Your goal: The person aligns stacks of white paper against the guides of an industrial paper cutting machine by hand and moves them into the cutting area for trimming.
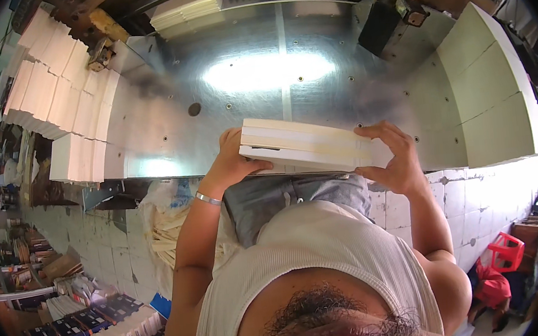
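In front of my waist, at the near edge of the metal table (264,113), I hold a thick block of paper (305,142) with its pale, layered edge facing up. It looks like several thin book blocks stacked together; a dark slit shows near its left end. My left hand (232,158) is closed round the left end, with the thumb along the near side. My right hand (398,159) grips the right end, fingers on the far side and thumb on the near side.
Tall stacks of cut paper blocks (57,91) line the table's left wing. Larger white stacks (491,88) stand on the right wing. More paper (186,11) lies at the back left. A bag of paper strips (168,226) hangs below the front edge. A red stool (507,250) stands lower right.
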Tool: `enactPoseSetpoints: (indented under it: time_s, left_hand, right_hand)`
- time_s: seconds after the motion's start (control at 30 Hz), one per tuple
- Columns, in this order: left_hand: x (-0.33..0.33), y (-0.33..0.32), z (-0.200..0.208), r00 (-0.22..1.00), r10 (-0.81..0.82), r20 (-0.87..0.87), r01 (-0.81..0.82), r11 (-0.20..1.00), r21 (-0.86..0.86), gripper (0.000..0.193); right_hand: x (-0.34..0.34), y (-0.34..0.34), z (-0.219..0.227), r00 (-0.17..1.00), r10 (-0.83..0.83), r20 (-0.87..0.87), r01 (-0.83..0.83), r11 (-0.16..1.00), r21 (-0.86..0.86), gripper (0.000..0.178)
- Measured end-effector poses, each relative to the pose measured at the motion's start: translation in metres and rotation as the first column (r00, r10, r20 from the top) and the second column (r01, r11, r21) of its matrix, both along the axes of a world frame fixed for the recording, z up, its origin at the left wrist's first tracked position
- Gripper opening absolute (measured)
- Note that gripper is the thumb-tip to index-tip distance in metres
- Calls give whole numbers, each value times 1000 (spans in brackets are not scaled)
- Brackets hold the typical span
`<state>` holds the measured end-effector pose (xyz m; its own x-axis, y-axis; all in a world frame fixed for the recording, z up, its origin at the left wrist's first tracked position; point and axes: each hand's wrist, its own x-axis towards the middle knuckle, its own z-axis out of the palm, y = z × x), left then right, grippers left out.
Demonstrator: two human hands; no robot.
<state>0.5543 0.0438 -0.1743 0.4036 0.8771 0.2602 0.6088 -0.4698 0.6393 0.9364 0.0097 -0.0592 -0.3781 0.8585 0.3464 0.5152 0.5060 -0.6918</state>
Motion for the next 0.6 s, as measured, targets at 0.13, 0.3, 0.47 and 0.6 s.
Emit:
enactPoseSetpoints:
  time_s: [0.13, 0.3, 0.47, 0.6]
  left_hand:
    - [-5, 5, 3, 993, -11, 114, 28, 989, -145, 72]
    - [-5, 18, 42, 959, -71, 273, 119, 979, -165, 72]
    - [5, 43, 63, 894, 105, 435, 41, 949, -313, 85]
    - [22, 77, 44, 943, 133, 305, 5, 911, -412, 89]
  right_hand:
    - [-2, 1, 3, 1000, -6, -24, 6, 1000, -21, 61]
    - [13, 3, -12, 983, -97, -155, 85, 993, -84, 64]
    - [10, 10, -44, 749, -268, -606, -27, 902, -431, 71]
    - [9, 13, -81, 655, -448, -608, -17, 796, -605, 63]
